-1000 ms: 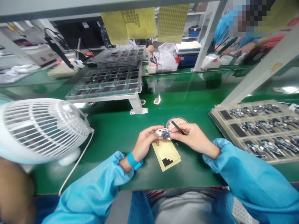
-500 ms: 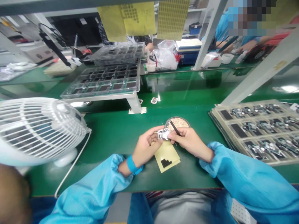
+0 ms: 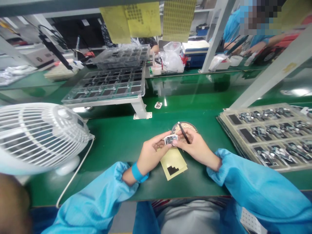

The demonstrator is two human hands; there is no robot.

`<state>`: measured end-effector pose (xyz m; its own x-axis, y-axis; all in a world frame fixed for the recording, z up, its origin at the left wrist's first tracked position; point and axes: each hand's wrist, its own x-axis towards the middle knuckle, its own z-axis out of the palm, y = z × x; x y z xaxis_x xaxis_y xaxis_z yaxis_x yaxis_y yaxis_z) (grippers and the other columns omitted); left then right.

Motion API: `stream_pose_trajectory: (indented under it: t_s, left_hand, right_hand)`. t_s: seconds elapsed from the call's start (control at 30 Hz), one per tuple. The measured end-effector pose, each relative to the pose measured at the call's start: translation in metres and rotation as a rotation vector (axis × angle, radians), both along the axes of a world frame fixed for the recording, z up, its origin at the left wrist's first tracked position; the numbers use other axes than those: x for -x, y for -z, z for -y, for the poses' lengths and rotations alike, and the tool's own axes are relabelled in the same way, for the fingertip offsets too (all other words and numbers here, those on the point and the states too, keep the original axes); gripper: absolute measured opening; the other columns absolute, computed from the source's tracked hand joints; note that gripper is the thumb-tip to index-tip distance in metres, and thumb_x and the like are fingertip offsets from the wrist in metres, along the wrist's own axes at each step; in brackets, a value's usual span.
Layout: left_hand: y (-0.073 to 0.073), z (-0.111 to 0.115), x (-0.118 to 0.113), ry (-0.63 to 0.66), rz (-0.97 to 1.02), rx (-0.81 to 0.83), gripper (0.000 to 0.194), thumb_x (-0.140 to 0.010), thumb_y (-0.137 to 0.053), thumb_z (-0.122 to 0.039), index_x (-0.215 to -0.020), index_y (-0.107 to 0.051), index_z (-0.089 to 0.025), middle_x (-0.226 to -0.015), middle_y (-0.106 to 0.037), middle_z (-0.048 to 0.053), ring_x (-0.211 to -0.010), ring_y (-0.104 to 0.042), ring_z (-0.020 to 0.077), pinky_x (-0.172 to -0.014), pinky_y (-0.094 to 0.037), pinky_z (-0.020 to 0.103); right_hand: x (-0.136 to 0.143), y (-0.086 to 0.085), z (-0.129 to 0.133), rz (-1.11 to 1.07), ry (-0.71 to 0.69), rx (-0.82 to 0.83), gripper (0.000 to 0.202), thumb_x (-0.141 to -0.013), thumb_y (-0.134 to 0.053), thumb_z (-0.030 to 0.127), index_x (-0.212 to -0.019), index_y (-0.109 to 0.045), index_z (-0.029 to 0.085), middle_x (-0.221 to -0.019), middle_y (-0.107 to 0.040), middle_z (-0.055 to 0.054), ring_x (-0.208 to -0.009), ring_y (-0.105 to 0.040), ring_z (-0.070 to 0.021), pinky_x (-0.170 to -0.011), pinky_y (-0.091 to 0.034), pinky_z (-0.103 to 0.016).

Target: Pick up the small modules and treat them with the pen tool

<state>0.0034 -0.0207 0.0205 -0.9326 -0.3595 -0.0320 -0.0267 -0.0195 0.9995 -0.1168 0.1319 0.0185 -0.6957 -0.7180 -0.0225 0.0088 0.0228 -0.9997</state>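
Left hand (image 3: 152, 154): grasping a small white-rimmed part (image 3: 171, 139) between thumb and fingers; a blue band (image 3: 137, 172) circles the wrist.
Right hand (image 3: 198, 148): gripping a slim black stick (image 3: 184, 134), its upper end tilted towards the far edge; the thumb meets the part's right end.
White-rimmed part: raised between the two hands above the green surface (image 3: 117, 136), dark detail inside its rim facing up.
Yellow sheet (image 3: 172, 157): on the surface below the hands, towards the near edge, with a stepped black patch (image 3: 173, 170) at its near end.
Round dish (image 3: 193, 124): just beyond the hands, filled with pale bits, partly hidden by the right hand and the stick.
Tray of parts (image 3: 222, 117): along the surface's right side, rows of small assemblies in its compartments.
White fan (image 3: 41, 136): at the left side of the surface, its cord hanging over the near edge.
Small loose piece (image 3: 158, 105): farther off, near the foot of a white stand (image 3: 140, 109).
Clear trays (image 3: 103, 94): up on that stand, holding dark rectangles.
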Motion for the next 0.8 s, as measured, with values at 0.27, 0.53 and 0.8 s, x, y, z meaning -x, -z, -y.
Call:
stream_pose_trajectory:
  t_s: [0.27,0.53,0.8]
  left_hand:
    - [-0.001,-0.007,0.003,-0.015,-0.01,-0.085,0.039,-0.078,-0.077,-0.028,-0.115,-0.072,-0.017,-0.119,-0.069,0.012,-0.083,-0.071,0.0186,-0.055,-0.052,0.021]
    - [0.001,-0.015,0.002,0.017,0.011,0.11,0.029,-0.087,-0.066,-0.031,-0.113,-0.072,-0.019,-0.109,-0.073,0.008,-0.104,-0.068,0.0232,-0.091,-0.055,0.034]
    - [-0.001,-0.01,0.003,-0.04,0.019,0.276,0.026,-0.087,-0.064,-0.029,-0.108,-0.073,-0.019,-0.102,-0.075,0.006,-0.09,-0.068,0.0203,-0.083,-0.054,0.031]
  right_hand:
    - [-0.01,0.004,0.009,0.177,-0.033,0.052,0.042,-0.067,-0.085,0.042,-0.093,-0.062,0.019,-0.086,-0.068,-0.002,-0.079,-0.064,-0.0162,-0.074,-0.054,-0.03]
    - [-0.013,-0.008,0.009,-0.027,0.031,-0.078,0.041,-0.066,-0.083,0.05,-0.071,-0.059,0.017,-0.061,-0.054,0.003,-0.057,-0.046,-0.0113,-0.053,-0.037,-0.025]
    - [-0.002,-0.004,0.007,-0.328,0.005,-0.104,0.032,-0.076,-0.078,0.047,-0.084,-0.064,0.019,-0.076,-0.062,-0.001,-0.071,-0.057,-0.0165,-0.064,-0.046,-0.029]
